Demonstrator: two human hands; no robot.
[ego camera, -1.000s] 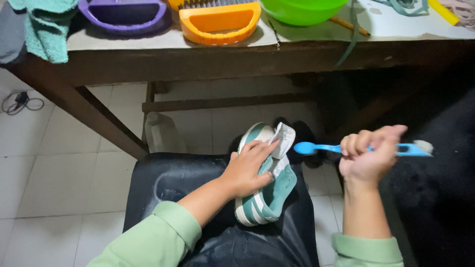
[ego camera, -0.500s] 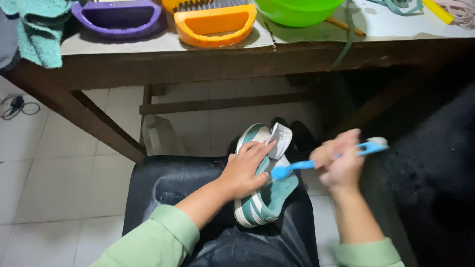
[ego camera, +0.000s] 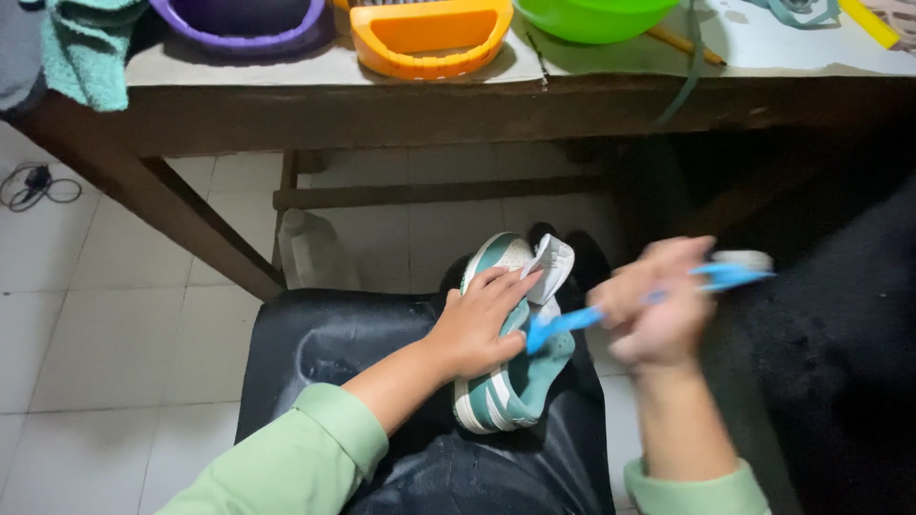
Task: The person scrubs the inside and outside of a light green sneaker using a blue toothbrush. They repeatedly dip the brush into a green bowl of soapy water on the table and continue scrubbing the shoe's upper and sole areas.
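The place looked like a plain home work corner used for washing and cleaning things by hand. Beyond the left hand (ego camera: 477,324) stood a rough wooden table (ego camera: 401,100) with plastic basins on it, a purple basin (ego camera: 239,29), an orange basin (ego camera: 429,38) and a green basin (ego camera: 592,17), and a teal towel (ego camera: 86,52) hung over its edge. Below and to the left of that hand the floor (ego camera: 105,315) was of pale tiles, and a plastic jug (ego camera: 310,253) stood under the table.
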